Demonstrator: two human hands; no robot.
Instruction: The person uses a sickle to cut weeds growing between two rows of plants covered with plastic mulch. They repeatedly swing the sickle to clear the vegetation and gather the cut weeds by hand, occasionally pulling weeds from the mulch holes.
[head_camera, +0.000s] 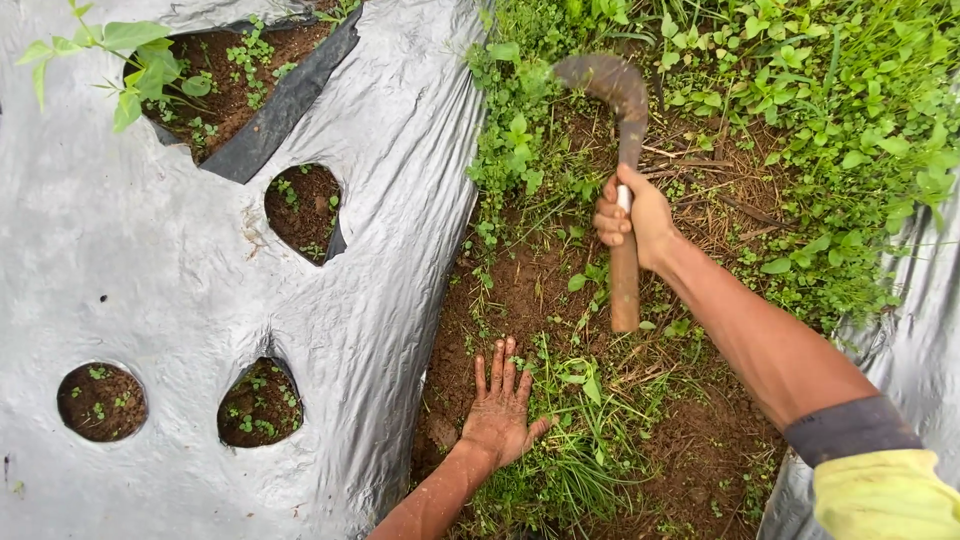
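My right hand (632, 220) grips the wooden handle of a sickle (624, 120), raised over the weedy furrow with its rusty curved blade hooking to the upper left. My left hand (500, 410) lies flat, fingers spread, on bare brown soil (520, 300) at the furrow's near end, soil smeared on the fingers. A tuft of grass (590, 440) grows just right of that hand. The sickle's handle end hangs a little above and right of my left hand.
Silver plastic mulch sheet (150, 270) covers the bed on the left, cut with several round holes (101, 401) showing soil and tiny weeds. A leafy young plant (140, 70) stands at top left. Dense green weeds (820, 120) fill the upper right. More sheet (925, 330) lies at right.
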